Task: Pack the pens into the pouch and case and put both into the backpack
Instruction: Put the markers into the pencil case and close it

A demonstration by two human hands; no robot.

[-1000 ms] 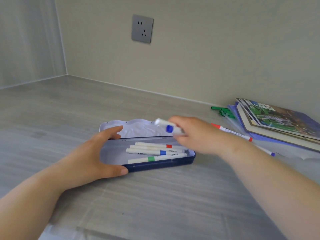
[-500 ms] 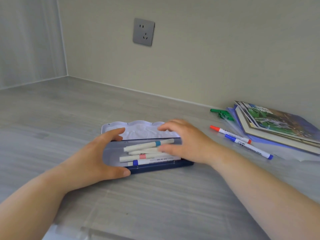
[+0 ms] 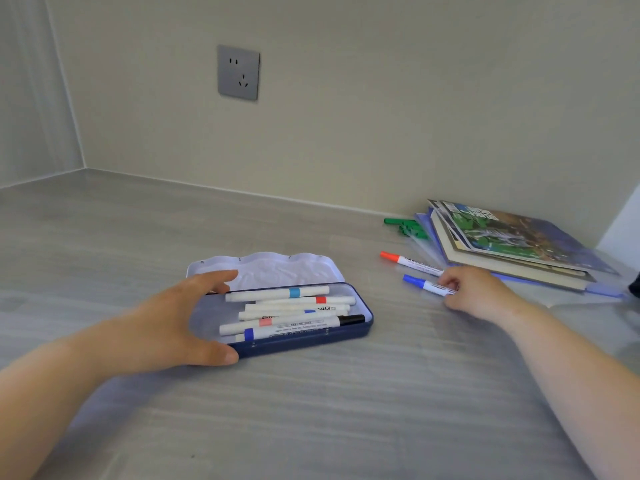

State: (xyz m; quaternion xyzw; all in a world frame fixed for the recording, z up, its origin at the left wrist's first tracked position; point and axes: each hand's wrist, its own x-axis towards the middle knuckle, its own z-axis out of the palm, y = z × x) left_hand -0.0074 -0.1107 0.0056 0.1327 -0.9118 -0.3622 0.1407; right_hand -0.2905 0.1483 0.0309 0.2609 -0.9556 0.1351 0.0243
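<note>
Two loose pens, head view, lie on the worktop [image 3: 311, 410] between the case [image 3: 304, 339] and a stack of books [image 3: 512, 244]: a red-capped pen [image 3: 405, 260] and a blue-capped pen [image 3: 420, 284], side by side and near each other.

- Right hand [image 3: 478, 296]: your fingers curl onto the barrel of the blue-capped pen, pinching it where it lies. It looks like the next one for the case.
- Left hand [image 3: 173, 327]: spread wide over the case's left end, thumb against the front wall and fingers reaching to the back edge. This likely pins the case so it cannot skate while you load it.
- Case: lid laid flat behind and tray open towards you, so the pens drop in lengthwise.
- Pens in the case [image 3: 294, 308]: about six, roughly parallel.
- Green item [image 3: 405, 226]: beside the books, too small to name.
- Pouch, backpack: not visible.
</note>
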